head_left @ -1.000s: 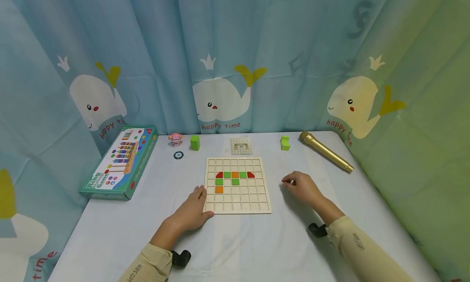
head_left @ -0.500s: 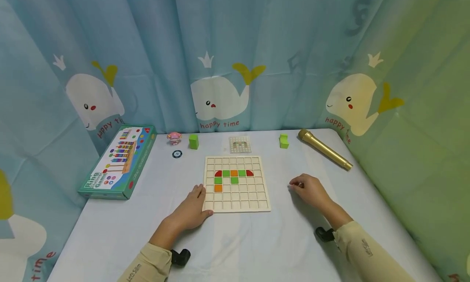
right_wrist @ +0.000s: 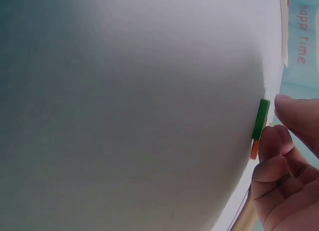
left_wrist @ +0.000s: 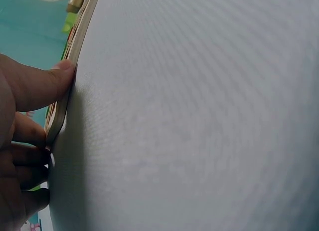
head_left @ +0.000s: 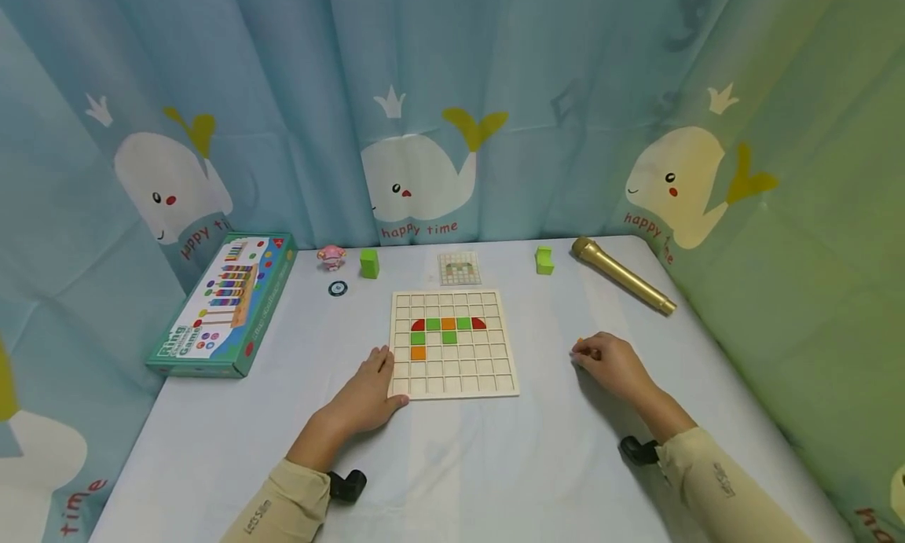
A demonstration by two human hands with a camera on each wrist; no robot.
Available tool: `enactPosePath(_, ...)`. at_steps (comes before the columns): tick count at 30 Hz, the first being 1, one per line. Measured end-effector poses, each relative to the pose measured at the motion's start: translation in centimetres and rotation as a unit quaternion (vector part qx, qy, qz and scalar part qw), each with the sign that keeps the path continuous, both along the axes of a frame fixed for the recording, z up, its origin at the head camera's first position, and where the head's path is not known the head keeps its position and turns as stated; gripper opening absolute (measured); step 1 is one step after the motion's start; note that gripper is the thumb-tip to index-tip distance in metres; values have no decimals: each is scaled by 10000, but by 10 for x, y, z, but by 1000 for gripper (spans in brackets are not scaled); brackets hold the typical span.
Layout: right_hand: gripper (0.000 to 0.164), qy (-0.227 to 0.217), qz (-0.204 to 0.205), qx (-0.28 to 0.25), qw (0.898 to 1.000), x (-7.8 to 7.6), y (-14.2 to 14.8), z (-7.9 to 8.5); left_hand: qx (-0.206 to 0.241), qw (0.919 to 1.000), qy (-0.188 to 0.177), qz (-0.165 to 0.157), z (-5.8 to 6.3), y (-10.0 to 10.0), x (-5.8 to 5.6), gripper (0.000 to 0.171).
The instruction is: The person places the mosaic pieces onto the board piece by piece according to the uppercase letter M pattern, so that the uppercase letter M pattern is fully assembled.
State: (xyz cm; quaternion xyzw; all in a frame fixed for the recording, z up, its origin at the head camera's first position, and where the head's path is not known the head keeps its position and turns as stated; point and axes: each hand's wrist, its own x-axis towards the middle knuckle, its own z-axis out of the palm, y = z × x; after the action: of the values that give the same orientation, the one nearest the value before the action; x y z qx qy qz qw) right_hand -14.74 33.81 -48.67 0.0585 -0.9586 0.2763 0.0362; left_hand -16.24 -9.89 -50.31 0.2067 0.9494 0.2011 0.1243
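Observation:
My left hand [head_left: 363, 394] rests at the near left corner of a wooden grid board [head_left: 495, 374], fingers along its left edge and thumb on the near edge. Red, green and orange tiles fill some of its squares, with an orange tile [head_left: 419, 353] lowest. To the right of the board my right hand [head_left: 615, 366] is low over the table, fingers curled. In the right wrist view a green tile [right_wrist: 260, 119] is beside the thumb and index finger, with an orange tile [right_wrist: 254, 149] behind it. Whether the fingers pinch either tile I cannot tell.
A small pattern card [head_left: 459, 268] lies behind the board. Green blocks [head_left: 369, 264] stand on either side, near a pink figurine [head_left: 331, 258] and a round disc [head_left: 338, 288]. A game box [head_left: 222, 307] is at the left, a gold microphone [head_left: 624, 276] at the right.
My right hand has moved rightward, farther from the board, and a bit of orange now shows beside its fingers. The left hand stays on the board's corner. The head view has tilted slightly.

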Motion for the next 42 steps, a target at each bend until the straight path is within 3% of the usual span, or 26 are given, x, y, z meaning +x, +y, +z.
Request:
enactPosePath(13, 20, -455, 19, 133, 9989, 2, 10, -3, 13, 10000, -90, 10, -2, 0, 1, 87)
enactPosePath(20, 16, -710, 47, 180, 9973, -1, 6, 0, -17, 10000, -58, 13, -2, -1, 1, 86)
enactPosePath(28, 26, -733, 167, 163, 9970, -4, 0, 3, 20, 10000, -14, -34, -2, -1, 2, 86)
enactPosePath(36, 15, -590, 273, 358, 9972, -4, -1, 7, 17, 10000, 34, -21, -2, 0, 2, 86)
enactPosePath(42, 17, -624, 213, 175, 9977, -5, 0, 7, 6, 10000, 28, 8, 0, 0, 2, 86)
